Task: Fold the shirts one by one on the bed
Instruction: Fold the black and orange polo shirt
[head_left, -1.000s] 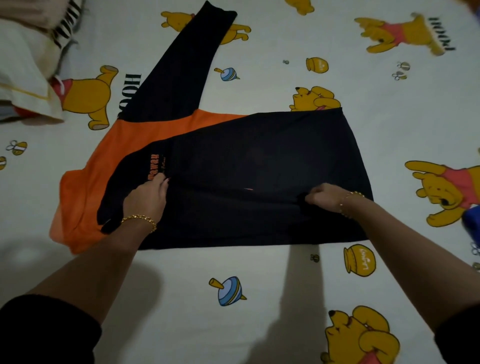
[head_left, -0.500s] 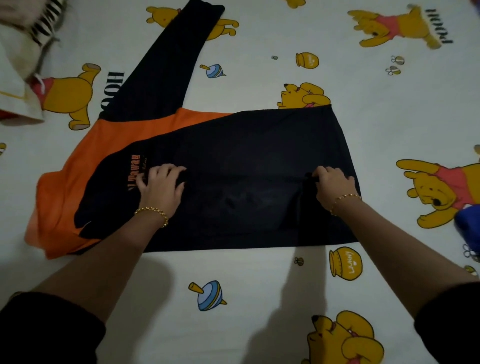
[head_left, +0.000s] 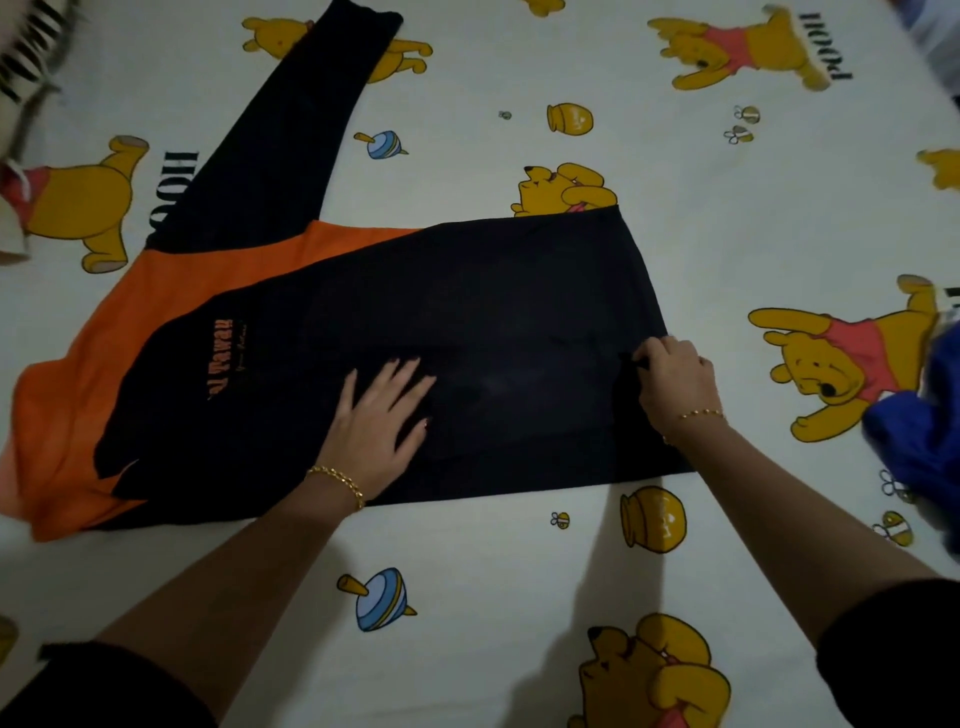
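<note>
One: Two hands, lower middle of frame. Left first?

Two: Left hand (head_left: 376, 421) lies flat, fingers straight and spread, palm pressing the shirt (head_left: 493, 312) just left of its middle. It has hold of nothing.

One: Right?

Two: Right hand (head_left: 675, 379) is at the shirt's right edge with its fingers curled, pinching a tuck of dark fabric near the hem.

One: Shirt position?

Two: Centre of frame, flat on the bed (head_left: 467, 597). Black body, orange shoulder panel at left. The near side looks folded in over the body. The far sleeve (head_left: 291, 130) sticks out toward the upper left, not yet folded.

One: Handling?

Two: My read is a thin, soft, light knit with no stiffness. It would sag and wrinkle if lifted by one point, and likely creeps on the sheet, so pin it with a flat palm. Best holds are probably the far sleeve's cuff or shoulder seam, then both hem corners for the cross fold.

One: Anything farther out?

Two: Blue garment (head_left: 914, 441) at the right edge, near the shirt but apart from it. Pale cloth (head_left: 21, 62) in the upper left corner is blurred, so I can't tell what it is.
</note>
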